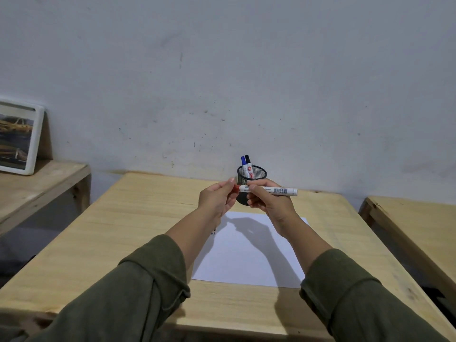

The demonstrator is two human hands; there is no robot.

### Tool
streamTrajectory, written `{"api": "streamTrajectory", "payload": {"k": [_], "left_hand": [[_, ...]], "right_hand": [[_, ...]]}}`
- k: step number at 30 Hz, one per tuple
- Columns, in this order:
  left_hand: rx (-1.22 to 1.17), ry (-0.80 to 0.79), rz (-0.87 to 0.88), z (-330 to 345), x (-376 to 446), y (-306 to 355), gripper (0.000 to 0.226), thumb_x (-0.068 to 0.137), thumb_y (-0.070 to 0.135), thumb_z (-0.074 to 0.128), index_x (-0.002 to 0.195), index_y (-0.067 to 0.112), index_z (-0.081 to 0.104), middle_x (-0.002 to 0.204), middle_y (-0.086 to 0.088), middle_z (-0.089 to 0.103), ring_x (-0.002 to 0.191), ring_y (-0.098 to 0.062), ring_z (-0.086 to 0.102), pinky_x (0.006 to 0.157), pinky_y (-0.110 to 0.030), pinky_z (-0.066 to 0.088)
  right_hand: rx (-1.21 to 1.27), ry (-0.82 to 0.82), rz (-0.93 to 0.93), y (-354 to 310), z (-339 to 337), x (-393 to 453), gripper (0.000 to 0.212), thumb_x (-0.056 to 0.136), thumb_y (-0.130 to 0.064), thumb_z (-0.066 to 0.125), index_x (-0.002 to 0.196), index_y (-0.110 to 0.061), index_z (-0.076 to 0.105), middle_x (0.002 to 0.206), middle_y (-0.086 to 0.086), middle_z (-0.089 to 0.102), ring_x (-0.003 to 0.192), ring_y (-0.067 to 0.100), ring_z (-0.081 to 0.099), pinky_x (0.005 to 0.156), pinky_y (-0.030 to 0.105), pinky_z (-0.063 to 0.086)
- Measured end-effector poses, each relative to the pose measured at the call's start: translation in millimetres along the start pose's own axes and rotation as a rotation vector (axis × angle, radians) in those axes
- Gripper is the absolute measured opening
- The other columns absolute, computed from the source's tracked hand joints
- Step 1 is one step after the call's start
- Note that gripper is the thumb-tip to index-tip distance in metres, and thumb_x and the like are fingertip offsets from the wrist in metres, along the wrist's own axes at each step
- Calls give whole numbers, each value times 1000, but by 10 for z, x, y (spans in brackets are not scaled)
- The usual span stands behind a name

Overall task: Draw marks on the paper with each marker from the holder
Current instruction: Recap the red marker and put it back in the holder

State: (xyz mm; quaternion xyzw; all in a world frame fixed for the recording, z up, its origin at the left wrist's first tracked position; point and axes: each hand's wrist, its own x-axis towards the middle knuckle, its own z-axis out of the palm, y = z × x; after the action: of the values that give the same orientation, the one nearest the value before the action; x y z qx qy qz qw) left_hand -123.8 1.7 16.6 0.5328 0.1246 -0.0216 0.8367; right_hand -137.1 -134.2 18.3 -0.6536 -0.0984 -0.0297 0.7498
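A white marker with a red cap (271, 190) is held level above the table, in front of the black mesh holder (257, 172). My right hand (270, 206) grips its barrel. My left hand (217, 199) pinches the red cap end. A blue-capped marker (244, 165) and a black-capped marker (248, 164) stand upright in the holder. Below my hands a white sheet of paper (246, 257) lies flat on the wooden table (111, 243). Small dark marks show at the sheet's left edge, partly hidden by my left forearm.
A grey wall stands right behind the holder. A lower wooden shelf (37, 186) at the left carries a framed picture (17, 139) leaning on the wall. Another wooden table (414, 225) sits at the right across a narrow gap.
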Motion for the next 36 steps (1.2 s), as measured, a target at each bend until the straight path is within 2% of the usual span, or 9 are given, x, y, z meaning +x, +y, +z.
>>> {"api": "streamTrajectory", "payload": {"k": [9,16,18,21,24,27,30,32,36], "left_hand": [[-132,-11,-35,35,-58,47,3,84,10,66,81,10,65,75,-5,65,59,-7,56,59,-15,54],[-169,-16,13,20,-67,33,9,88,6,60,81,10,64,79,-6,64,66,-9,57,65,-14,55],[-167,16,53,2,-37,48,5,88,4,59,86,7,63,83,-7,64,71,-10,60,65,-13,55],[-176,50,122,-11,14,142,19,89,1,57,107,0,61,82,-6,64,74,-10,62,68,-14,54],[-169,92,165,-50,83,273,24,89,-1,55,113,-2,59,81,-5,63,74,-9,61,77,-20,56],[-129,113,202,-95,168,360,24,89,0,56,113,-1,59,82,-5,64,74,-9,62,76,-21,55],[-33,43,250,-51,205,391,21,88,2,58,109,3,61,82,-5,65,74,-10,63,67,-13,56],[56,-24,287,38,200,400,18,86,4,62,103,7,63,80,-5,67,73,-11,64,66,-13,57],[163,-126,340,189,268,420,11,85,7,64,87,18,64,82,-5,71,77,-13,67,78,-24,57]], "right_hand": [[127,41,4,-3,62,-36,12,89,-5,58,77,-7,61,61,4,61,55,16,55,59,23,50],[197,77,15,56,128,-46,8,89,-8,57,83,-8,63,64,7,62,58,17,56,62,23,52],[146,22,25,63,124,-60,7,89,-8,58,93,-8,65,75,10,63,65,19,60,68,24,53],[193,-93,61,39,92,-63,24,86,-10,62,110,-10,64,88,9,68,72,17,65,76,26,54],[273,-133,99,-39,17,-60,45,78,-20,62,120,-5,60,93,10,69,74,19,66,76,26,56],[234,-119,135,-93,-35,-47,37,84,-20,60,116,-1,61,92,14,70,73,20,68,71,25,57],[101,-97,140,-99,-36,-7,11,91,-10,57,96,-3,64,89,18,68,68,19,69,67,26,57],[38,-107,135,-113,-24,40,5,90,-5,57,87,-6,62,86,16,69,66,21,69,68,27,57],[23,-150,133,-159,-8,188,23,85,0,62,106,-10,60,92,12,71,71,25,70,72,30,57]]}}
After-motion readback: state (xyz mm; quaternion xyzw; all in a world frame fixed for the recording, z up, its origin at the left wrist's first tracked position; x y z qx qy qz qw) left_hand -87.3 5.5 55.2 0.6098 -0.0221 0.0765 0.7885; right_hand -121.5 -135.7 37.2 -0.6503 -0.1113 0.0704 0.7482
